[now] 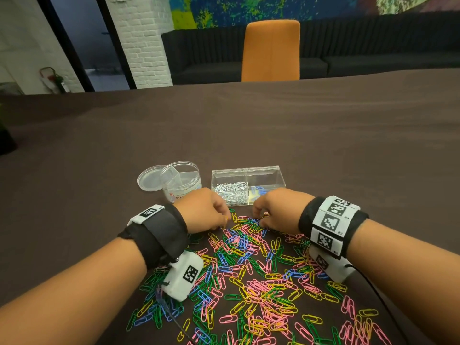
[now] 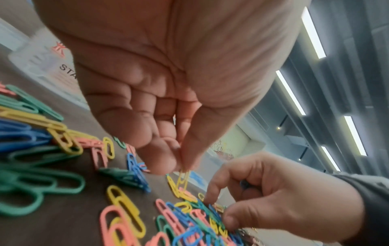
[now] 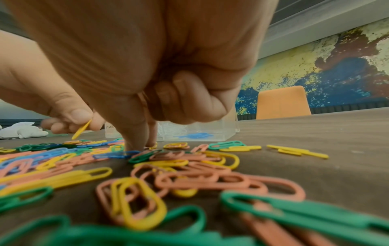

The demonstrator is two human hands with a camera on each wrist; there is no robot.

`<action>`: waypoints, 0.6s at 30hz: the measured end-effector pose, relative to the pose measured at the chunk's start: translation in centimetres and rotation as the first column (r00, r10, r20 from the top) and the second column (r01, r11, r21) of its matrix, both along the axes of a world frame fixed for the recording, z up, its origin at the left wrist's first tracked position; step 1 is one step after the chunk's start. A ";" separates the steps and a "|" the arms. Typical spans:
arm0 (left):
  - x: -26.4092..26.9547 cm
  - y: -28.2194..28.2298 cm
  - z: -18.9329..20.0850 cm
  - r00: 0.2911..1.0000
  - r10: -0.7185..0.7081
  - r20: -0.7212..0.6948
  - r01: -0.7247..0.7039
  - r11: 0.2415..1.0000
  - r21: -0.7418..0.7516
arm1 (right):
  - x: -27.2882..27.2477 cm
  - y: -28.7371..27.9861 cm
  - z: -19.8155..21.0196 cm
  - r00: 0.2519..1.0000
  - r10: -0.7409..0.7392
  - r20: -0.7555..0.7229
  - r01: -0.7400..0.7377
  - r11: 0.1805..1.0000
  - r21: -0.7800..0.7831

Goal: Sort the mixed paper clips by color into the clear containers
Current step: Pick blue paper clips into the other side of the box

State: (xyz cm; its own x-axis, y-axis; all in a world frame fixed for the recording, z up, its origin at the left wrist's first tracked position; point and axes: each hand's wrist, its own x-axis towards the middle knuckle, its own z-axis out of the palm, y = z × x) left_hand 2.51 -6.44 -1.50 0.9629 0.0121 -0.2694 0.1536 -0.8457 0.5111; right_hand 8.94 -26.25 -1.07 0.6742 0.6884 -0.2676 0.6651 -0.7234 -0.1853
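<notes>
Left hand was palm down at the pile's far edge, thumb and forefinger pinching one yellow clip just above the table. Right hand was curled, thumb and forefinger tips down in the clips; whether it held any could not be told. Both hands partly hid the box, just beyond them, holding white and blue clips.

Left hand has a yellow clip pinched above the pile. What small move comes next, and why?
Probably lift the left hand and carry its yellow clip to the rectangular clear box, into the right compartment. That clip is already pinched between thumb and fingertip, clear of the pile. The box's left compartment holds white clips; yellow seems to lie beside blue on the right, though glare blurs it.
</notes>
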 end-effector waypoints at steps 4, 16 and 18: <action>-0.1 0.5 0.4 0.998 0.041 -0.040 -0.045 0.994 -0.098 | -0.2 -0.1 0.1 1.000 0.002 -0.005 -0.002 1.000 -0.009; 1.5 -0.4 0.1 0.993 -0.116 -0.011 0.101 0.814 0.572 | -0.1 -0.6 -0.1 0.998 -0.038 -0.050 0.046 0.985 0.164; 1.6 -0.3 0.0 0.992 -0.122 -0.025 0.115 0.830 0.546 | 0.0 -0.8 -0.1 0.994 -0.062 -0.089 0.080 0.973 0.216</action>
